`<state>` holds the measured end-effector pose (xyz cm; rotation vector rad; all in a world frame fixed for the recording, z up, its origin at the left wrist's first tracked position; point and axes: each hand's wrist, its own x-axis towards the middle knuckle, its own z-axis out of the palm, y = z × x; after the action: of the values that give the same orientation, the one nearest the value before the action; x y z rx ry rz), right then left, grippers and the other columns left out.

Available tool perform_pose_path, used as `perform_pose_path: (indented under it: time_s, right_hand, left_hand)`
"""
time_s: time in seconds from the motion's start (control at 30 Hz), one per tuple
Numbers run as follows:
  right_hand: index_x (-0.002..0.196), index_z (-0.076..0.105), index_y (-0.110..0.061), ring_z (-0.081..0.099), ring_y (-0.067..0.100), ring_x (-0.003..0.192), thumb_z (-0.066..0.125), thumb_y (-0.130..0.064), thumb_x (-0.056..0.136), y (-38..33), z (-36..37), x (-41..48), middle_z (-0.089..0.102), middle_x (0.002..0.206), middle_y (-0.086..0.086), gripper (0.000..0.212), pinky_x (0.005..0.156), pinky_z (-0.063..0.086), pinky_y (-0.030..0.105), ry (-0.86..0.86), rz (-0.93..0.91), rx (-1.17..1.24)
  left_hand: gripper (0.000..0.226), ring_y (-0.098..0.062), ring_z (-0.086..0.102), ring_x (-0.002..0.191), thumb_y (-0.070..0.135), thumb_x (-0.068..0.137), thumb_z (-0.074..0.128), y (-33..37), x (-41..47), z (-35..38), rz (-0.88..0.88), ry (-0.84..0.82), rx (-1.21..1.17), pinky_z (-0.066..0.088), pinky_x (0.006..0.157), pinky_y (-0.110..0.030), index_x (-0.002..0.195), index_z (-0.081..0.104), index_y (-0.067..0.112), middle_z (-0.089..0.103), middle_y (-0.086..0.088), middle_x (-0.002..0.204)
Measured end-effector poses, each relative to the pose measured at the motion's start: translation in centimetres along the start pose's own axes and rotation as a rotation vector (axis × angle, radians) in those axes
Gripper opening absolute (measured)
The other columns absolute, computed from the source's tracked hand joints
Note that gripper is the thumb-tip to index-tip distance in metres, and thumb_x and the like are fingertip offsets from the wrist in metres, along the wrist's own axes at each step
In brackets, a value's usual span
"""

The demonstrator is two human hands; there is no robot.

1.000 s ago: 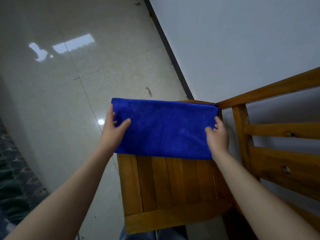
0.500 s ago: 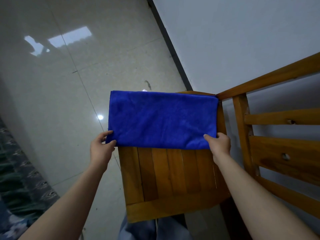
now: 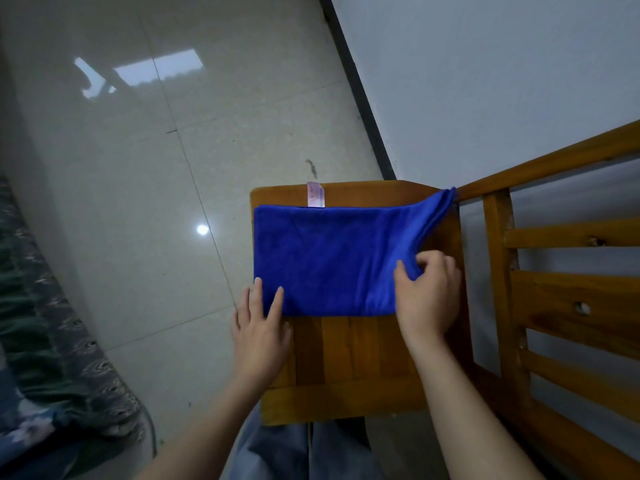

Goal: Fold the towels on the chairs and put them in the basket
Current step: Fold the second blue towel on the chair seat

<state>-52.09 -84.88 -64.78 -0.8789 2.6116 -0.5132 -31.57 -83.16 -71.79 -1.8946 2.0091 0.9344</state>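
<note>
Dim indoor light, window glare on glossy floor (image 3: 156, 69); wide-angle bending at edges

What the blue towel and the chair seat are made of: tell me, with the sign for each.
Blue towel: soft napped cloth, probably microfibre; matte, fuzzy surface, bunching where the right hand pinches it.
Chair seat: wooden slats, orange-brown with a mild sheen, likely varnished; grain and plank joints show.

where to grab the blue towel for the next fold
Take the towel by its right end, from the right: it lies as a long band across the chair seat, the left hand pins its near left corner, the right hand's grip lifts that end.
</note>
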Motion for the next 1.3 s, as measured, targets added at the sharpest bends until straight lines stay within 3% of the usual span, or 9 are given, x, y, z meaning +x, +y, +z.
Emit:
perform_pose_path:
  time_s: [0.13, 0.27, 0.37, 0.63, 0.8, 0.93, 1.0, 1.1, 1.3]
  right_hand:
    - [0.085, 0.048, -0.020, 0.042, 0.008, 0.087, 0.066, -0.021, 0.083, -4.1, 3.4, -3.4, 0.045, 0.092, -0.008, 0.018, 0.068, 0.029, 0.013, -0.261, -0.169, 0.144]
    - [0.086, 0.045, -0.018, 0.052, 0.015, 0.090, 0.062, -0.023, 0.087, -6.1, 6.7, -5.1, 0.051, 0.092, -0.005, 0.018, 0.068, 0.038, 0.020, -0.498, -0.049, 0.257]
    - [0.083, 0.045, -0.019, 0.056, 0.016, 0.091, 0.063, -0.021, 0.087, -6.3, 7.5, -5.5, 0.052, 0.088, -0.007, 0.018, 0.067, 0.043, 0.017, -0.463, -0.034, 0.392]
    - [0.086, 0.051, -0.018, 0.045, 0.011, 0.116, 0.065, -0.023, 0.085, -4.2, 8.6, -6.9, 0.059, 0.119, 0.000, 0.014, 0.088, 0.034, 0.015, -0.611, -0.350, 0.233]
    - [0.140, 0.037, -0.027, 0.013, 0.012, 0.143, 0.039, -0.044, 0.096, -3.2, 9.0, -6.2, 0.022, 0.155, -0.006, 0.048, 0.115, 0.013, 0.034, -0.819, -0.297, 0.194]
    - [0.147, 0.018, -0.023, -0.005, 0.016, 0.144, 0.033, -0.039, 0.098, -1.5, 8.5, -4.0, 0.007, 0.157, 0.001, 0.054, 0.113, 0.001, 0.032, -0.457, -0.514, -0.165]
    - [0.147, 0.002, -0.020, -0.020, 0.019, 0.139, 0.030, -0.045, 0.097, -0.5, 9.0, -2.4, -0.012, 0.154, 0.003, 0.062, 0.113, -0.006, 0.037, -0.432, -0.630, -0.405]
    - [0.139, -0.018, -0.017, -0.032, 0.020, 0.132, 0.017, -0.057, 0.093, 0.6, 10.6, -0.5, -0.029, 0.146, 0.006, 0.071, 0.110, -0.016, 0.040, -0.480, -0.776, -0.627]
    - [0.138, -0.022, -0.017, -0.032, 0.019, 0.132, 0.003, -0.063, 0.085, 2.0, 12.9, 0.7, -0.031, 0.145, 0.005, 0.074, 0.109, -0.020, 0.039, -0.470, -0.810, -0.689]
  left_hand:
    - [0.044, -0.017, 0.035, 0.131, 0.010, 0.094, 0.048, 0.0, 2.6, -1.6, -0.171, 0.049, -0.690, 0.031, 0.106, -0.030, 0.137, 0.042, 0.012, 0.039, -0.006, 0.144]
    - [0.030, -0.008, 0.048, 0.104, 0.017, 0.098, 0.038, -0.2, 3.9, -3.6, -0.320, 0.000, -0.978, 0.045, 0.076, -0.014, 0.122, 0.056, 0.012, 0.056, 0.005, 0.113]
    - [0.025, -0.012, 0.048, 0.100, 0.026, 0.099, 0.034, -0.3, 4.6, -4.7, -0.383, -0.050, -1.077, 0.042, 0.072, -0.022, 0.090, 0.057, 0.025, 0.056, 0.006, 0.102]
    - [0.037, -0.016, 0.049, 0.107, 0.035, 0.100, 0.021, -0.9, 4.3, -5.0, -0.373, -0.087, -1.141, 0.037, 0.085, -0.034, 0.109, 0.055, 0.022, 0.056, 0.002, 0.112]
    - [0.037, -0.017, 0.050, 0.109, 0.038, 0.098, 0.034, -1.2, 4.7, -4.5, -0.413, -0.079, -1.155, 0.039, 0.082, -0.030, 0.128, 0.045, 0.018, 0.054, -0.003, 0.118]
    - [0.060, -0.020, 0.043, 0.121, 0.028, 0.093, 0.050, -0.5, 4.0, -3.5, -0.293, 0.099, -0.763, 0.043, 0.090, -0.032, 0.146, 0.023, 0.019, 0.042, -0.007, 0.140]
    - [0.067, -0.027, 0.022, 0.140, 0.028, 0.091, 0.051, 0.1, 3.6, -2.8, -0.066, 0.238, -0.225, 0.025, 0.110, -0.044, 0.148, 0.018, 0.017, 0.024, -0.007, 0.153]
    - [0.070, -0.029, 0.006, 0.141, 0.034, 0.088, 0.055, 0.7, 4.9, -1.8, 0.336, 0.274, 0.167, 0.014, 0.111, -0.049, 0.145, 0.021, 0.008, 0.019, -0.014, 0.153]
    - [0.069, -0.019, -0.038, 0.128, 0.057, 0.086, -0.002, -1.6, 8.1, 0.5, 0.308, 0.068, 0.391, -0.017, 0.110, -0.041, 0.137, -0.024, 0.016, -0.031, -0.001, 0.144]
